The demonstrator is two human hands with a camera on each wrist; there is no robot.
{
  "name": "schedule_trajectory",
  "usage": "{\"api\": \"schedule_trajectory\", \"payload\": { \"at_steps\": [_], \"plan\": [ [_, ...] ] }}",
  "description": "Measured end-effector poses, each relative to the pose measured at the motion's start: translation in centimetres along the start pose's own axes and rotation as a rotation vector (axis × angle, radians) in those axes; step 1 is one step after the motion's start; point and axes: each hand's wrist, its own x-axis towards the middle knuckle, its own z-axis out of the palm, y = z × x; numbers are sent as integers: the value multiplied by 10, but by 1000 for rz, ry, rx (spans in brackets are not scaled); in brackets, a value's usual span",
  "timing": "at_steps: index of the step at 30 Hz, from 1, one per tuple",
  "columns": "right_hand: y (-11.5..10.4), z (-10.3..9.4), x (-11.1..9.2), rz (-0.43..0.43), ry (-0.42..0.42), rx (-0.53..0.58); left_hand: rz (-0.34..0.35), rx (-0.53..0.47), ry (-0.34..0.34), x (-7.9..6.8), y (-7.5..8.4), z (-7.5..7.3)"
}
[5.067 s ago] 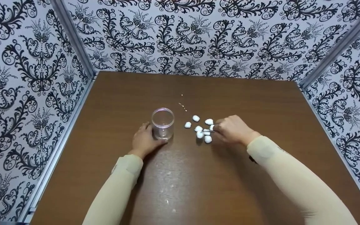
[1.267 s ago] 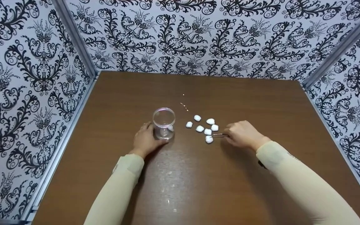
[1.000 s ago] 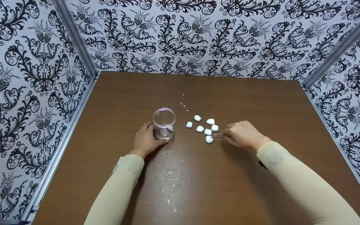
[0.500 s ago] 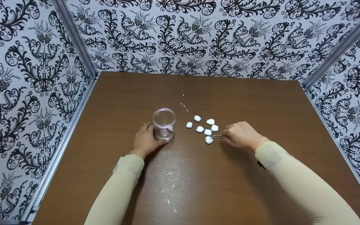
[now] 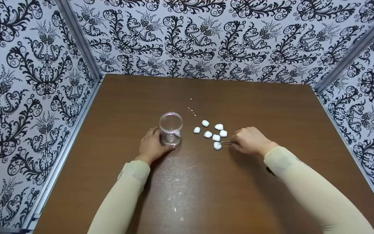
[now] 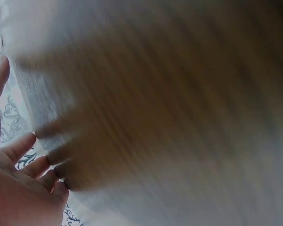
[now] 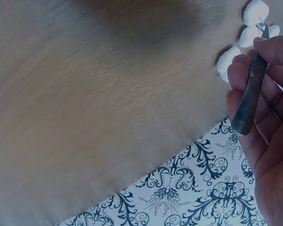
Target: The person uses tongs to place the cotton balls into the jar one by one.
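My left hand [image 5: 151, 145] holds a clear jar [image 5: 170, 124] low on its side, thumb in front and fingers behind; in the left wrist view the hand [image 6: 23, 183] shows at the left edge. Through the jar's wall a white cotton ball [image 5: 177, 133] is visible inside. My right hand [image 5: 248, 140] pinches metal tweezers [image 7: 253, 89] between thumb and fingers. The tweezers' tips are at the nearest cotton ball [image 5: 217, 146], which lies on the table. Several other cotton balls [image 5: 207, 134] lie loosely grouped just beyond it.
The brown table [image 5: 135, 94] bears all of this. Small pale specks [image 5: 192, 111] lie behind the cotton balls. Patterned black-and-white panels [image 5: 206, 39] with grey metal posts [image 5: 80, 39] stand along the back and both sides.
Earlier the tweezers held a cotton ball raised over the group; a cotton ball now sits inside the jar. The tweezers are back at the nearest ball. The left hand has barely moved.
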Motion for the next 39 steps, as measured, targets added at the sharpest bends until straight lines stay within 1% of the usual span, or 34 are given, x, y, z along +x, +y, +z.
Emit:
{"api": "schedule_trajectory", "payload": {
  "at_steps": [8, 15, 25, 32, 36, 39],
  "plan": [
    [0, -1, 2, 12, -20, 29, 11, -2, 19, -2, 1, -1],
    [2, -3, 2, 25, -23, 29, 7, -5, 13, -2, 2, -2],
    [2, -1, 2, 32, -35, 43, 9, -9, 25, -2, 0, -1],
    [-1, -1, 3, 41, -46, 64, -17, 1, -14, -1, 0, 0],
    [-1, 0, 4, 45, -50, 68, -7, -1, -3, 0, 1, -1],
    [-1, 1, 4, 36, -36, 60, 5, -3, 12, 0, 1, -1]
  ]
}}
